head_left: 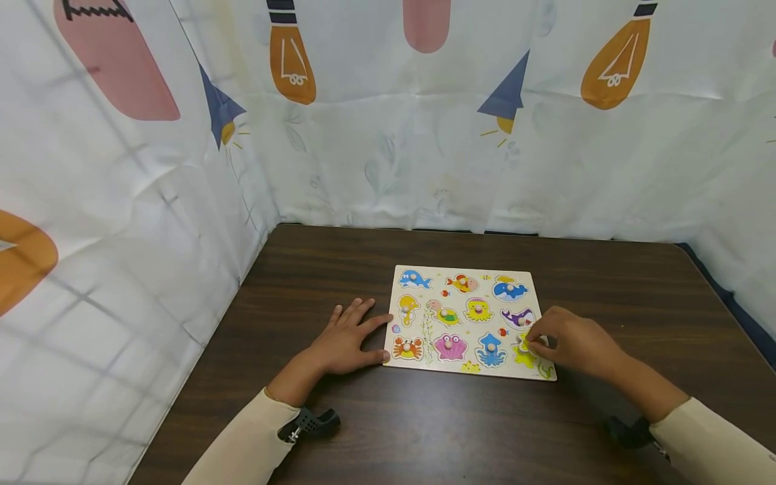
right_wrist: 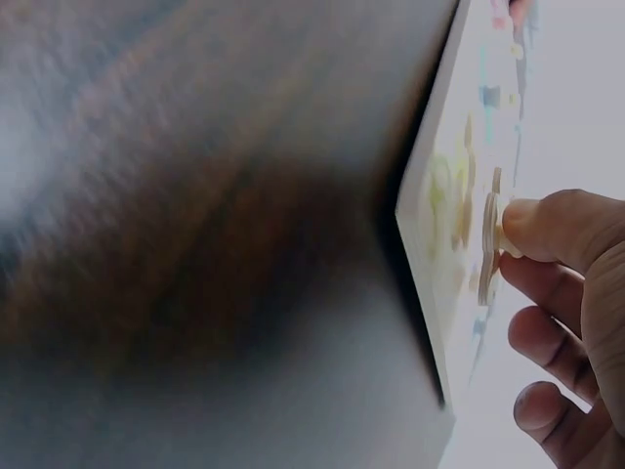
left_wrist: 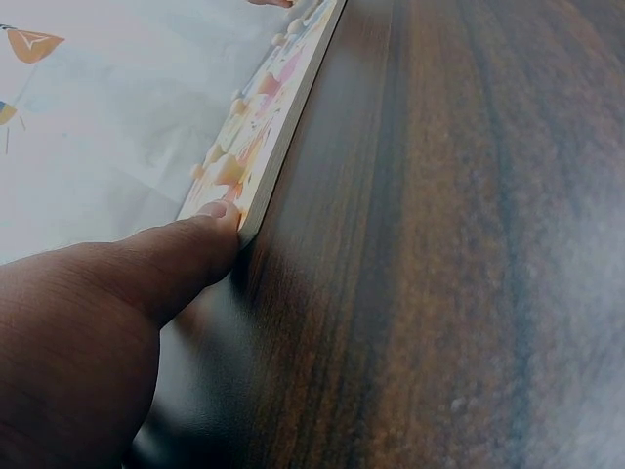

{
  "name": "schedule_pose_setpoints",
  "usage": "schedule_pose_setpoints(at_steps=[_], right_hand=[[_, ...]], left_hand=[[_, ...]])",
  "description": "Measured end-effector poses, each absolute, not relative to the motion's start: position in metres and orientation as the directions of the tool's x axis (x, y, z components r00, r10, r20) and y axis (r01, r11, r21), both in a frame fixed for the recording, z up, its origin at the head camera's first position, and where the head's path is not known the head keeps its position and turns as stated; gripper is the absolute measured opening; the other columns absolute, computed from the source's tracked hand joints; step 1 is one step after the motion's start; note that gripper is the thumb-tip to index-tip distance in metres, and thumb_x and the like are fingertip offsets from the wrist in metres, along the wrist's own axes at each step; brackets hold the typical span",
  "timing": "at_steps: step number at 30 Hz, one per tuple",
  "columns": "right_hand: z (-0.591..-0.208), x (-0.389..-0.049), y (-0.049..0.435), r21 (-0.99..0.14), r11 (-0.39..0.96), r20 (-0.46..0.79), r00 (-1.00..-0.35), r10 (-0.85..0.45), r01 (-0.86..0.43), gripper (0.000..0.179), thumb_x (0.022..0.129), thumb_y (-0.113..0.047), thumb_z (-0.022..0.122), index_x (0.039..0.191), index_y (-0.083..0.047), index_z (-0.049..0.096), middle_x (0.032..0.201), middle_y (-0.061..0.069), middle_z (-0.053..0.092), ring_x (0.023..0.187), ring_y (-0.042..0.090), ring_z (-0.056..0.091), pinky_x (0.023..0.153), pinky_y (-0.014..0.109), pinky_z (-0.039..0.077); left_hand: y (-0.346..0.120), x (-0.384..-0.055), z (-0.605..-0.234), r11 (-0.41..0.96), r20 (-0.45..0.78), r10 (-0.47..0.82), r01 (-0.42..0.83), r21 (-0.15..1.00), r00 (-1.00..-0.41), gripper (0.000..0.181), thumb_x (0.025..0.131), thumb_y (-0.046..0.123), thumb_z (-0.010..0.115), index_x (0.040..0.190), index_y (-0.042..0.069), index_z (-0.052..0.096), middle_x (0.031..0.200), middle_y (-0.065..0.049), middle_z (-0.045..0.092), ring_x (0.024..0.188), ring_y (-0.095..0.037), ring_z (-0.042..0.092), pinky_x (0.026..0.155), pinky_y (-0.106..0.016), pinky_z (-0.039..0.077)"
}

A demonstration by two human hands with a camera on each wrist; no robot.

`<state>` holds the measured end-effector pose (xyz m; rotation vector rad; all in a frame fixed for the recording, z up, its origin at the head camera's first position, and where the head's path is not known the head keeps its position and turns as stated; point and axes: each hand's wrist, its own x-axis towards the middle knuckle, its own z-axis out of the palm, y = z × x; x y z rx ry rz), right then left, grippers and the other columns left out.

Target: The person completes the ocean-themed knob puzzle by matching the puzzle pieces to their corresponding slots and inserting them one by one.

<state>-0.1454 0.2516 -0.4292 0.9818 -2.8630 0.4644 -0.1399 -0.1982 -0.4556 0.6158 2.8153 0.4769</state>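
Note:
A wooden sea-animal puzzle board (head_left: pixel 439 279) lies flat on the table, its pieces fitted with small round knobs. My left hand (head_left: pixel 345 342) rests beside its left edge with fingers spread, the thumb (left_wrist: pixel 217 220) and index fingertip touching the edge. At the board's right side my right hand (head_left: pixel 572 342) pinches a star-shaped puzzle piece (right_wrist: pixel 489 249) by its knob between thumb and forefinger. That piece is raised off the board face, over the yellow star picture (head_left: pixel 525 360) at the lower right corner. The crab piece (head_left: pixel 408 348) sits nearest my left thumb.
The dark wood-grain table (head_left: pixel 436 431) stretches around the board. Printed white curtains (head_left: pixel 364 162) hang behind the table and along its left side. A dark strap with a device (head_left: pixel 309 423) is on my left wrist.

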Motion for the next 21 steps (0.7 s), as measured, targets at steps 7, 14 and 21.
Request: schedule_pose_setpoints(at_steps=[7, 14, 21], right_hand=[[-0.437, -0.138, 0.246, -0.267, 0.731, 0.159, -0.777, -0.609, -0.628, 0.014, 0.08, -0.02, 0.089, 0.088, -0.026, 0.08, 0.089, -0.017, 0.061, 0.079, 0.002, 0.051, 0.061, 0.024, 0.049], [-0.441, -0.136, 0.242, -0.261, 0.702, 0.194, -0.748, -0.635, -0.663, 0.016, 0.08, -0.018, 0.089, 0.087, -0.027, 0.079, 0.089, -0.018, 0.062, 0.081, 0.001, 0.053, 0.062, 0.025, 0.051], [-0.444, -0.135, 0.241, -0.263, 0.705, 0.184, -0.751, -0.634, -0.659, 0.015, 0.08, -0.019, 0.089, 0.088, -0.026, 0.078, 0.088, -0.019, 0.062, 0.081, 0.002, 0.053, 0.061, 0.024, 0.05]], left_hand=[[-0.199, -0.14, -0.456, 0.861, -0.147, 0.435, 0.362, 0.357, -0.889, 0.077, 0.092, 0.069, 0.06, 0.158, 0.035, 0.04, 0.17, -0.009, 0.017, 0.156, -0.033, 0.005, 0.121, -0.06, 0.001], [-0.199, -0.14, -0.456, 0.866, -0.161, 0.43, 0.355, 0.352, -0.888, 0.079, 0.092, 0.071, 0.059, 0.159, 0.036, 0.038, 0.17, -0.008, 0.016, 0.156, -0.033, 0.004, 0.121, -0.06, -0.001], [-0.199, -0.141, -0.456, 0.867, -0.163, 0.429, 0.354, 0.351, -0.888, 0.079, 0.092, 0.071, 0.059, 0.159, 0.036, 0.038, 0.17, -0.009, 0.016, 0.156, -0.033, 0.005, 0.121, -0.06, 0.0]])
